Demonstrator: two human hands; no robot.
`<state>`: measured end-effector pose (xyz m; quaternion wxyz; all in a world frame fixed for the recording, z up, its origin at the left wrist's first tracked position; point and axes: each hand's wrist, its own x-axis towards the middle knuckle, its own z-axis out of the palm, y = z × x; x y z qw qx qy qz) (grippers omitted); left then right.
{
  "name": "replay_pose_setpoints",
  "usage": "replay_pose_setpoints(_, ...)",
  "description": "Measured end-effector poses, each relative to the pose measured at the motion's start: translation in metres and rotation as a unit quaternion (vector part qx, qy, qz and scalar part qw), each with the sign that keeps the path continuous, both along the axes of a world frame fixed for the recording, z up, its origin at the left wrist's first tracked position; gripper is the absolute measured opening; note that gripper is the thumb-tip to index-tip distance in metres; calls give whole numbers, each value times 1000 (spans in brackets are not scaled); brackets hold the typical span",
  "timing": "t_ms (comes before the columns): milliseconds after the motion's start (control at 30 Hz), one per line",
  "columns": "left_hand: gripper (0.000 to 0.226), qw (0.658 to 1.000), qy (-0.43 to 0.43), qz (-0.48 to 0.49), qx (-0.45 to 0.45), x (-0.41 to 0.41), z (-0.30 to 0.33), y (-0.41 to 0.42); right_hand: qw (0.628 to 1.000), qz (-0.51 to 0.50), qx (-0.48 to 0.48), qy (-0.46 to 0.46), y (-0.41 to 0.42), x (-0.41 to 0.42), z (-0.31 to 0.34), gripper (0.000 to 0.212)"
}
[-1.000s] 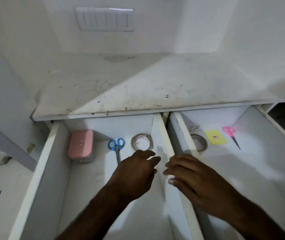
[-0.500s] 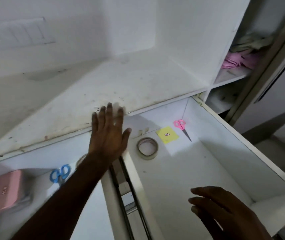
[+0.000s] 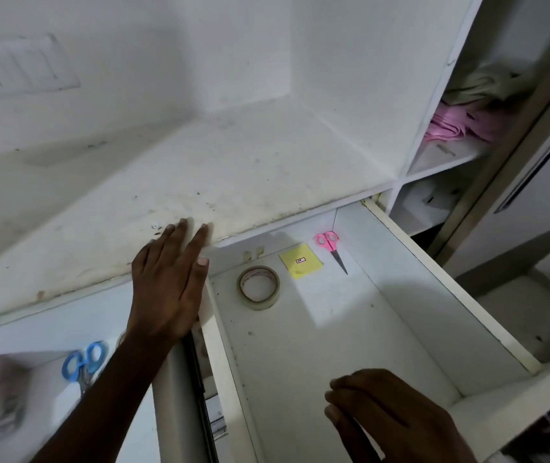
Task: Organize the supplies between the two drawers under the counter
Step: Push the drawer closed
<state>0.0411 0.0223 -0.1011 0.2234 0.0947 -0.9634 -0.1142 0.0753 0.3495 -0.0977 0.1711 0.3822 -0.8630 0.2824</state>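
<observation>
Under the stained white counter (image 3: 200, 175), the white right drawer (image 3: 427, 282) is seen pulled out, holding a beige masking-tape roll (image 3: 259, 287), a yellow sticky-note pad (image 3: 300, 261) whose small label cannot be read, and pink-handled scissors (image 3: 329, 243). The left hand (image 3: 167, 282) is spread flat and empty; the right hand (image 3: 390, 419) is loosely curled, empty. The roll is judged light and stiff, best pinched across its rim.

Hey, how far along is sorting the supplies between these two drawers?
Done: both drawers are open. In hand: nothing; the left hand lies flat at the counter edge and the right hand hovers empty over the right drawer. Left: the tape roll, yellow sticky notes and pink scissors are there, the blue scissors in the left drawer.
</observation>
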Motion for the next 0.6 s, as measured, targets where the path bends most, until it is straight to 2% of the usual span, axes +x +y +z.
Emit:
replay_pose_setpoints(167, 51, 1000, -9, -6, 6, -2, 2, -7, 999, 40, -13, 9, -34, -30, 8, 24)
replay_pose_setpoints(267, 53, 997, -27, -30, 66, -2, 8, -15, 996, 73, -11, 42, -59, -53, 9, 30)
replay_pose_setpoints(400, 59, 989, -55, -46, 131, -4, 17, -20, 997, 34, -8, 63, -98, -92, 11, 31)
replay_pose_setpoints(533, 62, 989, -70, -37, 125, -6, 20, -17, 994, 25, -8, 110, -138, -132, 7, 34)
replay_pose_setpoints(600, 62, 990, -73, -32, 115, -5, 19, -17, 992, 29, -2, 124, -154, -152, 10, 43)
